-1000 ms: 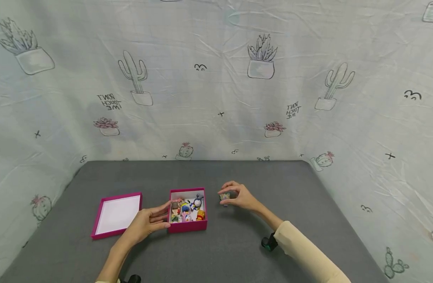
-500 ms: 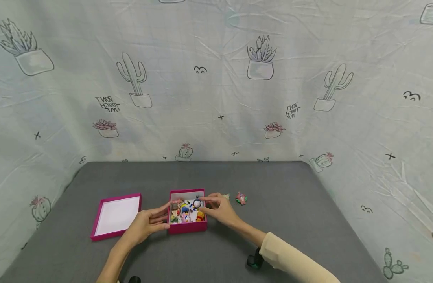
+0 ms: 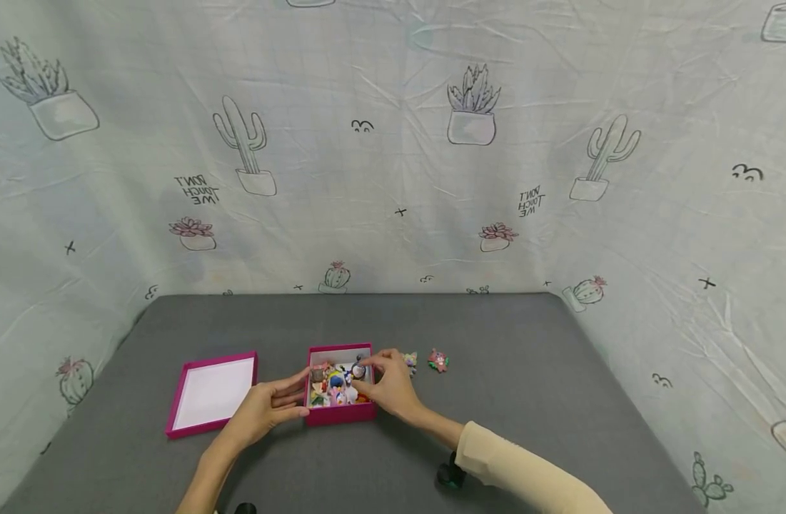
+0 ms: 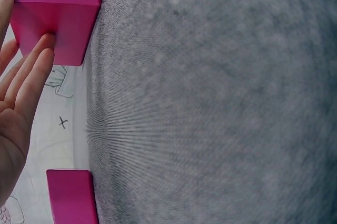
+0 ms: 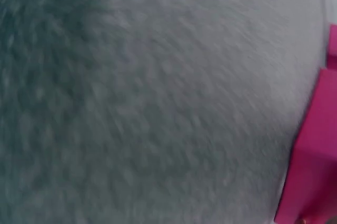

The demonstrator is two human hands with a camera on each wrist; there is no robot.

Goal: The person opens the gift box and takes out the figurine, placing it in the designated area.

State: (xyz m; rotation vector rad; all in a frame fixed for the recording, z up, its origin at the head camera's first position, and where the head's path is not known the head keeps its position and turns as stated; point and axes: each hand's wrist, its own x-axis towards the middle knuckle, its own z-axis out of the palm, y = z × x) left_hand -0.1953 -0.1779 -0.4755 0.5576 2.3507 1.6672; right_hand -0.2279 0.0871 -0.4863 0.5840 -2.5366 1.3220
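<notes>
A pink box (image 3: 340, 413) with a white inside holds several small cartoon figurines (image 3: 337, 382), packed close together. My left hand (image 3: 260, 407) rests against the box's left side, fingers extended. In the left wrist view, those fingertips (image 4: 48, 40) touch the pink wall. My right hand (image 3: 393, 385) reaches over the box's right rim. Its thumb and index finger are around a dark-blue and white figurine (image 3: 359, 370) at the right inside. Part of that figurine is hidden by the fingers. The right wrist view shows the box's pink wall (image 5: 321, 145), the hand being almost wholly out of it.
To the left lies the pink-rimmed lid (image 3: 214, 394), its white inside up. Behind the right hand stand a yellowish figurine (image 3: 410, 361) and a pink and green figurine (image 3: 438, 360). A grey cloth (image 3: 495, 400) covers the table, with a cactus-print curtain (image 3: 393, 171) behind.
My right hand has let go of the yellowish figurine on the table at the right. It has moved left into the box, to the blue and white figurine. My left hand stays put.
</notes>
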